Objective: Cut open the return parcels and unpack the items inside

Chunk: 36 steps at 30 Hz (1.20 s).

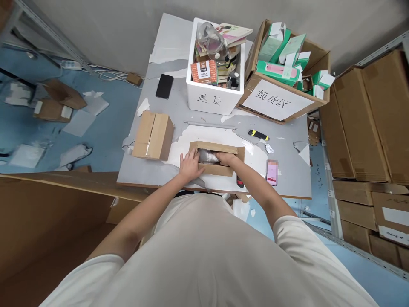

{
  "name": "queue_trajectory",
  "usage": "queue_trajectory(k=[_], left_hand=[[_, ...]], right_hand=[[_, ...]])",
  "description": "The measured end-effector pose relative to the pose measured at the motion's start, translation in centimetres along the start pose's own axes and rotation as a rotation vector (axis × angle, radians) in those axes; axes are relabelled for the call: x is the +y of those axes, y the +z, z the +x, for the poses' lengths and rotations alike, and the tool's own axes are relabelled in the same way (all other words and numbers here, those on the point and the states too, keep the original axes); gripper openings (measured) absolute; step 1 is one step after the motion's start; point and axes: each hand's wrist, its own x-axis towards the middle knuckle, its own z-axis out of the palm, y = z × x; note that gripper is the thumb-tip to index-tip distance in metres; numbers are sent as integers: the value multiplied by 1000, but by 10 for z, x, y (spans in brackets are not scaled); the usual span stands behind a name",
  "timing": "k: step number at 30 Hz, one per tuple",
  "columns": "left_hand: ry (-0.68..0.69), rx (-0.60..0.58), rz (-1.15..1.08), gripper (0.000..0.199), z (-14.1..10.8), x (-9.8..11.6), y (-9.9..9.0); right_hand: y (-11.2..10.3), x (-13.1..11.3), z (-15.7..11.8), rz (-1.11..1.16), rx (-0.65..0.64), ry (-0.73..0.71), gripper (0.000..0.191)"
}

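Note:
An open cardboard box (217,170) lies at the table's front edge with its flaps folded out. Inside it shows something silvery wrapped in clear plastic (208,156); I cannot make out its kind. My left hand (191,165) holds the box's left end, fingers over the flap and thumb along the front side. From the right, my right hand (226,158) reaches into the opening beside the wrapped thing. Its fingers are hidden in the box, so their grip does not show. A red and black cutter (240,182) lies partly under my right forearm.
A closed carton (153,135) stands left. Behind are a white foam bin (213,100) of returned goods and a carton (277,100) of green boxes. A black phone (164,86), a yellow-black cutter (258,134) and a pink-screened phone (272,172) lie around. Shelved cartons (361,123) stand right.

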Motion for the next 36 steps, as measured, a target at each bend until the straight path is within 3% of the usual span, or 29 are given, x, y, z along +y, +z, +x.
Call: queue_trajectory(k=[3,7,11,13,16,18,21,25,28,29,31,36], left_hand=[[-31,10,-51,77,7,0,0],[-66,3,-146,78,11,2,-6],[-80,66,-401,79,-12,21,-27],[6,53,-721,84,-32,39,-38],[81,-38,-1320,90,-50,74,-48],[-57,37,-1580,81,-51,93,-51],[-317,228,-1691,58,-41,102,-55],[-420,323,-1704,50,-29,87,-59],[-417,355,-1695,49,-23,74,-61],[-421,355,-1692,49,-21,72,-60],[-426,342,-1699,51,-19,70,-59],[-425,307,-1774,57,-22,70,-52]], right_hand=[[-21,-2,-30,-50,-16,80,42],[-51,-16,-92,-79,106,180,46],[-60,-43,-135,-45,254,400,41],[-56,-61,-138,-11,314,485,39],[-49,-92,-128,60,343,479,41],[-47,-111,-121,98,332,427,45],[-46,-127,-126,138,375,300,53],[-41,-118,-155,290,636,79,63],[-31,-98,-167,635,940,251,67],[-27,-92,-166,791,984,318,71],[-21,-84,-160,1116,918,361,77],[-16,-87,-136,1739,530,224,69]])
